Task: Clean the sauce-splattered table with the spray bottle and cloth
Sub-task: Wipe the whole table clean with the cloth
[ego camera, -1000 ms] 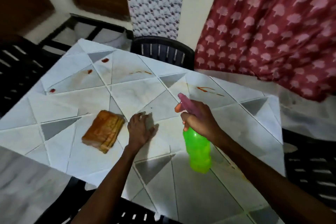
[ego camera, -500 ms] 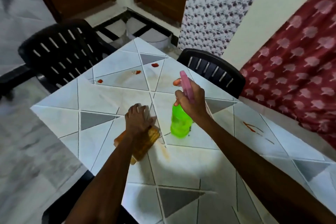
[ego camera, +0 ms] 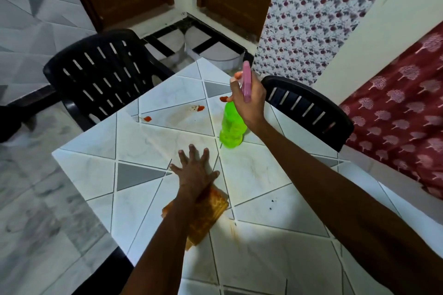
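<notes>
My left hand lies flat on the white tiled table with grey triangle inlays, fingers straight and spread, grasping nothing. The folded orange-brown cloth sits just under that wrist and forearm, near the table's left edge. My right hand is clenched around the neck of the bright green plastic spray bottle with a pink trigger head at the far side of the table; whether its base touches the tiles I cannot tell. Red sauce spots dot the far corner, just left of the bottle. Two black slatted plastic chairs stand at the table's far sides.
</notes>
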Available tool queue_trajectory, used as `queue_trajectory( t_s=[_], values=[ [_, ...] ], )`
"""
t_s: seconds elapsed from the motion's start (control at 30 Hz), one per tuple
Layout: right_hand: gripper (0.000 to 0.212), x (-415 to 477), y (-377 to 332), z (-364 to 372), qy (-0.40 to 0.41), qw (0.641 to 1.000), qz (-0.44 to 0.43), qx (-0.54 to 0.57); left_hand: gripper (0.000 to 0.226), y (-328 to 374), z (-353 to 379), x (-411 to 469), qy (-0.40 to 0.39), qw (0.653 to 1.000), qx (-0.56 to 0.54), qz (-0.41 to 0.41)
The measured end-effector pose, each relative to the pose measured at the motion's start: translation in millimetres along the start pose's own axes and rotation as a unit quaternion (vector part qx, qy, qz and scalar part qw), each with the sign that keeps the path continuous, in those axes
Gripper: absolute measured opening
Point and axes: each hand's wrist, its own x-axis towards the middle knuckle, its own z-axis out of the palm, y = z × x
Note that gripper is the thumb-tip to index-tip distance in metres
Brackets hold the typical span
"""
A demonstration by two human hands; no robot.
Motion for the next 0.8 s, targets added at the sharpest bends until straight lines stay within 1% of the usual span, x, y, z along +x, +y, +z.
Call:
queue_trajectory(
  t_s=[0.03,0.1,0.13,0.23,0.33,0.4,0.47,0.5,0.53,0.57,0.6,0.63,0.67,0.7,0.73,0.77,0.8],
  values=[
    [0.024,5.1,2.0,3.7,-0.001,1.000,0.005,0.000,0.087,-0.4,1.1,0.4,0.006,1.000,0.002,-0.001],
    [0.045,11.0,4.5,7.5,0.000,1.000,0.013,-0.014,0.087,-0.4,2.9,2.1,0.010,1.000,0.008,0.000],
    [0.052,12.4,8.2,8.4,-0.001,0.999,0.014,-0.033,0.087,-0.3,4.1,3.2,0.008,1.000,0.011,-0.001],
    [0.061,8.9,11.8,4.0,-0.044,0.995,0.010,-0.087,0.088,0.1,6.1,4.2,0.006,1.000,0.018,-0.004],
    [0.089,2.8,18.7,-7.8,-0.102,0.986,0.023,-0.129,0.088,-1.5,5.6,4.2,0.007,1.000,0.017,-0.004],
    [0.110,-5.2,23.4,-19.4,-0.117,0.980,0.041,-0.153,0.088,-1.0,4.2,4.3,0.001,1.000,0.014,-0.001],
    [0.124,-21.5,25.2,-32.4,-0.122,0.975,0.061,-0.177,0.088,-1.0,1.4,3.6,-0.012,1.000,0.007,0.000],
    [0.126,-34.8,25.3,-39.2,-0.119,0.972,0.074,-0.189,0.087,-2.4,0.2,2.5,-0.014,1.000,0.002,0.002],
    [0.124,-52.8,26.5,-46.0,-0.107,0.969,0.092,-0.202,0.084,-4.7,-1.6,0.2,-0.014,1.000,-0.004,0.006],
    [0.116,-74.2,28.7,-51.2,-0.090,0.965,0.115,-0.216,0.079,-8.9,-2.7,-2.4,-0.008,1.000,-0.013,0.013],
    [0.102,-96.7,35.7,-55.4,-0.082,0.959,0.140,-0.233,0.073,-14.6,-3.0,-4.9,0.009,0.999,-0.026,0.023],
    [0.083,-119.3,46.6,-58.1,-0.096,0.948,0.172,-0.250,0.066,-20.6,-2.4,-10.3,0.032,0.998,-0.044,0.033],
    [0.060,-139.7,56.4,-58.7,-0.141,0.929,0.214,-0.266,0.062,-25.8,-1.2,-15.8,0.059,0.995,-0.071,0.038],
    [0.038,-160.0,62.2,-57.3,-0.212,0.898,0.260,-0.284,0.058,-30.9,1.3,-24.0,0.083,0.991,-0.100,0.034],
    [0.029,-177.1,67.3,-53.6,-0.286,0.864,0.293,-0.294,0.055,-34.9,4.1,-31.3,0.105,0.986,-0.123,0.026],
    [0.033,-191.2,70.7,-48.8,-0.334,0.835,0.320,-0.297,0.054,-37.6,6.8,-39.4,0.120,0.983,-0.135,0.017],
    [0.037,-203.7,70.7,-44.3,-0.354,0.823,0.335,-0.291,0.052,-39.7,9.8,-47.8,0.121,0.983,-0.140,0.007]
  ],
)
